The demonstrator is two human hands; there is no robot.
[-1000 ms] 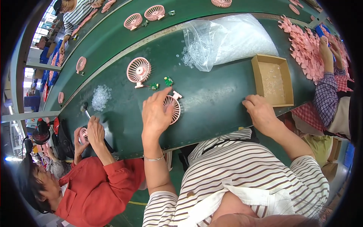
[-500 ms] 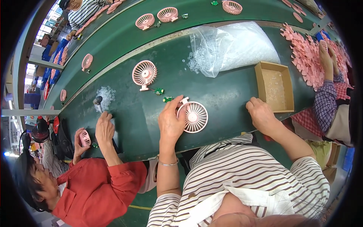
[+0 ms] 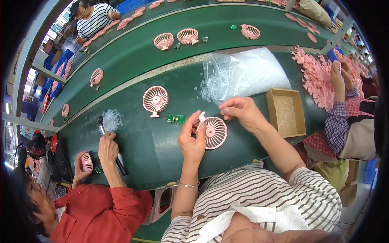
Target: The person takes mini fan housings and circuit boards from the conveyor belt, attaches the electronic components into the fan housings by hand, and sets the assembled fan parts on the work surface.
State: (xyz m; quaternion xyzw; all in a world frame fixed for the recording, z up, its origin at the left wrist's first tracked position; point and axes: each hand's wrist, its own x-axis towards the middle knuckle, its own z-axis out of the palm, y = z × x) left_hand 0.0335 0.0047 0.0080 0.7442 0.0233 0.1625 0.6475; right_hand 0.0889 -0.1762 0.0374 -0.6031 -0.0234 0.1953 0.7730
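My left hand [image 3: 190,142] is closed on a round pink fan housing [image 3: 218,137] with ribbed spokes and a short neck. The neck points up between thumb and fingers. My right hand [image 3: 244,114] hovers just right of the neck, thumb and forefinger pinched together; whatever they hold is too small to make out. Close by on the left lie green circuit boards [image 3: 176,118], by a second pink fan housing [image 3: 155,99] lying on the table. Beyond my right hand, a clear plastic bag [image 3: 259,69] spills small transparent pieces [image 3: 209,89].
A cardboard box [image 3: 300,117] with a few small clear pieces stands at right, near a heap of pink parts [image 3: 314,79]. To my left a co-worker in a red sleeve holds a dark-headed tool [image 3: 101,124] by a clear-piece pile [image 3: 112,120]. More fan housings [image 3: 187,36] lie on the green belt.
My right hand has moved left from beside the cardboard box to near the fan's neck. My left hand still holds the housing. The whole view has shifted, with the table now lower in it.
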